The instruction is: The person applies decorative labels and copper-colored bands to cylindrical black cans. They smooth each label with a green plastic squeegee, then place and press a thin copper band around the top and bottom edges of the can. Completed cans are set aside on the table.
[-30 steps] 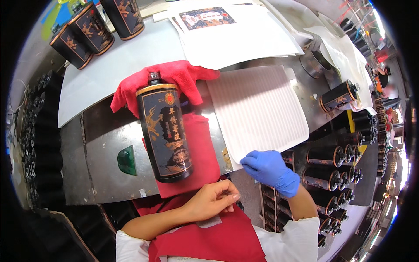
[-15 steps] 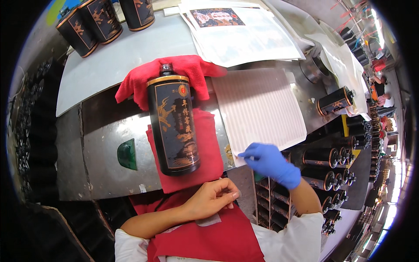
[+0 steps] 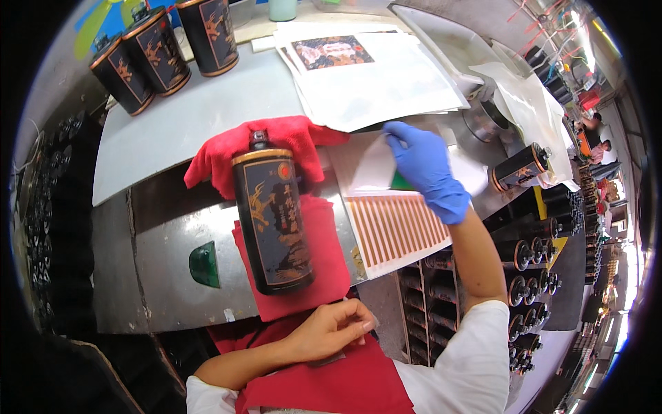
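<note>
So, looks like the uncovering step: gloved right hand (image 3: 424,164), grip seemingly pinched on the pale cover sheet (image 3: 371,165), has it folded back over the striped sheet (image 3: 396,234) on the counter (image 3: 172,238). Next calls for lifting it clear, I'd guess. Left hand (image 3: 336,331)'s curled, contents unclear. Black bottle (image 3: 274,224)'s on red cloth (image 3: 327,252).

Black-and-gold bottle (image 3: 265,259): vertical column of gold Chinese characters (image 3: 289,200), smaller lettering (image 3: 281,219) beside, round red emblem (image 3: 283,171) above. Rear bottles' (image 3: 157,55) markings too small to read.
</note>
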The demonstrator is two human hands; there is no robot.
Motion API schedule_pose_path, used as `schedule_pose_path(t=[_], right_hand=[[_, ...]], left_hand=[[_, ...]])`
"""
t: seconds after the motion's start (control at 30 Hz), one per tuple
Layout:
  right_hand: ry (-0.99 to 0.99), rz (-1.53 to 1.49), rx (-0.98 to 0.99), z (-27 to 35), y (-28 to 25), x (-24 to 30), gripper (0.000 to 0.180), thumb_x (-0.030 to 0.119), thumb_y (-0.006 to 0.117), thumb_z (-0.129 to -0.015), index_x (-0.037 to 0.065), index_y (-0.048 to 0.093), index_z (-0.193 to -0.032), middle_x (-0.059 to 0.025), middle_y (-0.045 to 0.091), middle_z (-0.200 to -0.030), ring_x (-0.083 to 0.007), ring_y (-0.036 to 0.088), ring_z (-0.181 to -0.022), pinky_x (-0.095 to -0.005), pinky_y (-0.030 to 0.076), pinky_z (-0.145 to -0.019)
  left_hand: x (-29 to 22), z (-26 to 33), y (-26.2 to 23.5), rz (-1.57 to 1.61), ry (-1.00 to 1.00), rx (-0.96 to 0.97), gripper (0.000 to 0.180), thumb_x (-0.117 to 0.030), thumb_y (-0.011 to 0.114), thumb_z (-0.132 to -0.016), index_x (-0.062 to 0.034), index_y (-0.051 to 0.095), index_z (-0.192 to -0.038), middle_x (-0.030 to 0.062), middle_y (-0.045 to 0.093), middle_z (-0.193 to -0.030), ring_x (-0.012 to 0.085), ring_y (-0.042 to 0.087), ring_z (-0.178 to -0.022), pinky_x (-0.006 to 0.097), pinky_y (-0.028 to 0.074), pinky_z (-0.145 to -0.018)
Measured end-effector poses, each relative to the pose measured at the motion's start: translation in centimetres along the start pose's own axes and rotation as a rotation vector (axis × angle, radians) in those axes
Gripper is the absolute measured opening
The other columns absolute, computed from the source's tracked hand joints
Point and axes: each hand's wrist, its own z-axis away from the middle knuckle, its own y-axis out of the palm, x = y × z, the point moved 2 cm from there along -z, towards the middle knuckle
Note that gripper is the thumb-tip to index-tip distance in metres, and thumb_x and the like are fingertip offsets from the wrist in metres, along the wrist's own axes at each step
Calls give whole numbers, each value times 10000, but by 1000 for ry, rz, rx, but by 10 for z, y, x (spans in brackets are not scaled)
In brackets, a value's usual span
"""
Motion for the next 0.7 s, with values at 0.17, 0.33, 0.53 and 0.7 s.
schedule_pose_path(t=[0.17, 0.33, 0.53, 0.7], right_hand=[[-113, -200, -21, 9, 18, -19, 354, 93, 535, -850, 132, 563, -1201, -140, 625, -1080, -326, 634, -856, -375, 510, -737], [-203, -15, 27, 53, -13, -39, 430, 108, 592, -814, 105, 538, -1241, -126, 602, -1124, -302, 636, -878, -375, 515, -755], [-191, 396, 256, 31, 11, -55, 318, 158, 661, -770, 102, 589, -1074, -91, 593, -945, -272, 617, -749, -364, 513, -662], [-334, 408, -179, -11, -63, -68, 295, 65, 638, -707, 143, 615, -990, -53, 630, -949, -261, 627, -833, -334, 520, -701]], left_hand=[[-6, 7, -7, -75, -30, -13, 126, -140, 542, -920, -21, 553, -959, 20, 598, -888, 77, 586, -739, 219, 471, -626], [-6, 8, -13, -81, 9, -7, 135, -146, 540, -922, -16, 554, -956, 24, 602, -882, 82, 585, -744, 230, 474, -626], [-8, 2, -5, -127, -12, 66, 147, -148, 532, -933, -9, 556, -972, 29, 598, -908, 86, 582, -778, 241, 480, -676], [-16, 15, -12, -152, -67, 18, 166, -147, 528, -943, -4, 561, -1022, 41, 590, -968, 92, 589, -818, 243, 487, -718]])
